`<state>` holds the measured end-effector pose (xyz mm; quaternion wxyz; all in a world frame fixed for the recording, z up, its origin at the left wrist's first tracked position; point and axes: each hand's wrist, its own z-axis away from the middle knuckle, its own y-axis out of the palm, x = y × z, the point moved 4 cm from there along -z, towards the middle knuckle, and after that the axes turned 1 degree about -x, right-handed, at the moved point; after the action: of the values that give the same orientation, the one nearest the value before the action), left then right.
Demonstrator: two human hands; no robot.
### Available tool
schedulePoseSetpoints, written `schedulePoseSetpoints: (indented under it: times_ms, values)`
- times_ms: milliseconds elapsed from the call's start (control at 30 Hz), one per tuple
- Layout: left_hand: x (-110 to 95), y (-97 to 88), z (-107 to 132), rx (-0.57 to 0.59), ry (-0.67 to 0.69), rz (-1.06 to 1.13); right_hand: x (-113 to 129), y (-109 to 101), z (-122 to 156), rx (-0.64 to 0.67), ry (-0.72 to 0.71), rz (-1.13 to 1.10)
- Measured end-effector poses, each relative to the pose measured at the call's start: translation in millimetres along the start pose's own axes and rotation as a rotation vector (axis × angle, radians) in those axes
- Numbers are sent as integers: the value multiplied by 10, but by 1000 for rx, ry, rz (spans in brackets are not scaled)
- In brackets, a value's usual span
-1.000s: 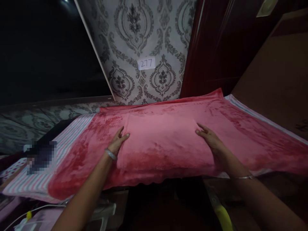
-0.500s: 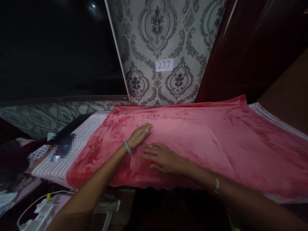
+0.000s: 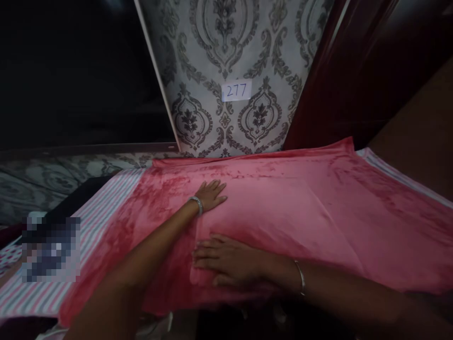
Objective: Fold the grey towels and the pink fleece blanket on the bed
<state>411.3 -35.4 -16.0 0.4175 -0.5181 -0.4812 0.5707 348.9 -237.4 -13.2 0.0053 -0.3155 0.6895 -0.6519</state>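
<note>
A pink plush cloth [image 3: 170, 226] is spread wide over the surface in front of me, with darker red brushed patches in its pile. On top of it lies a flat folded pink piece [image 3: 279, 208] of the same look. My left hand [image 3: 211, 194] rests palm down near the left end of that piece, fingers spread. Closer to me, my right hand [image 3: 226, 259] lies flat at the piece's near left corner, its fingers pointing left. Neither hand grips anything. Each wrist wears a bracelet.
Under the pink cloth a striped sheet [image 3: 102, 208] shows at the left, and again at the right edge. A large dark screen [image 3: 78, 75] stands at the back left. Patterned wallpaper bears a paper label [image 3: 236, 90] reading 277. A dark red glossy panel [image 3: 354, 71] rises at the right.
My right hand has slid toward me and slightly left over the cloth. My left hand has turned, its fingers now more spread. The view has shifted a little closer.
</note>
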Motion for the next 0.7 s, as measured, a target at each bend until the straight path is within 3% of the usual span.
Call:
schedulePoseSetpoints:
  times_ms: [100, 233, 400, 500, 567, 633, 700]
  values:
    - [193, 21, -217, 66, -37, 65, -12, -13, -6, -20, 15, 15]
    - [369, 72, -365, 57, -25, 122, -9, -27, -14, -50, 28, 66]
    - [350, -4, -398, 92, -48, 68, 44, -82, -64, -34, 39, 166]
    - [215, -198, -396, 117, -117, -67, 105, -226, 12, -61, 44, 170]
    - [29, -352, -388, 56, -104, -156, 120, -354, 159, -127, 83, 143]
    - [-284, -436, -362, -6, 31, -185, 100, -443, 367, -180, 126, 111]
    - [-697, -401, -309, 12, 236, -175, 51, -459, 599, -198, 146, 99]
